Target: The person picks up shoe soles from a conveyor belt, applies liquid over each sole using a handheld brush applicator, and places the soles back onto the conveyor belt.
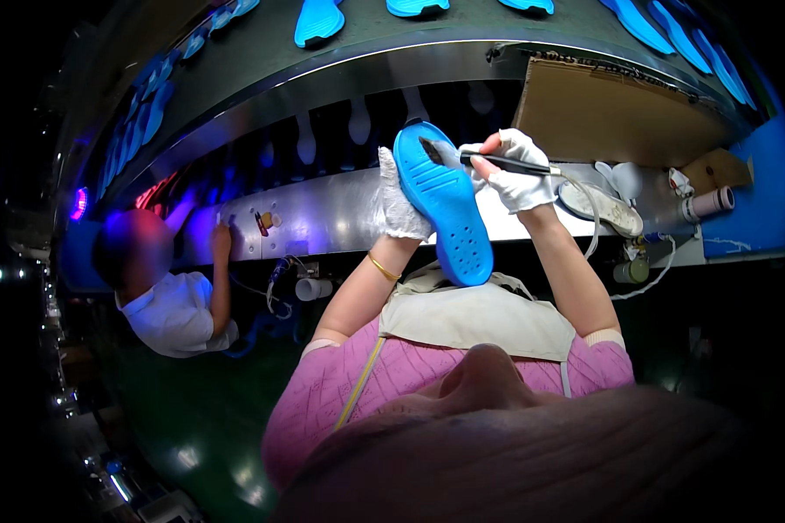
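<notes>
A bright blue shoe sole (462, 228) hangs tilted over the metal bench's near edge, its heel end toward my apron. My left hand (402, 202), in a whitish glove, is closed on the sole's left edge; its fingers are partly hidden behind it. In my right hand (519, 177), whose glove leaves some fingertips bare, is a brush (508, 164) with a black handle and a thin pale hose. The brush's pale bristles touch or hover just over a dark wet-looking patch on the sole's far end; I cannot tell which.
A dark conveyor belt (262, 52) with several blue soles curves along the back. Cardboard (619, 113) leans behind my right hand. To the right on the bench lie a white shoe-shaped piece (600, 209) and a pinkish roll (712, 203). A co-worker (173, 305) sits at the left.
</notes>
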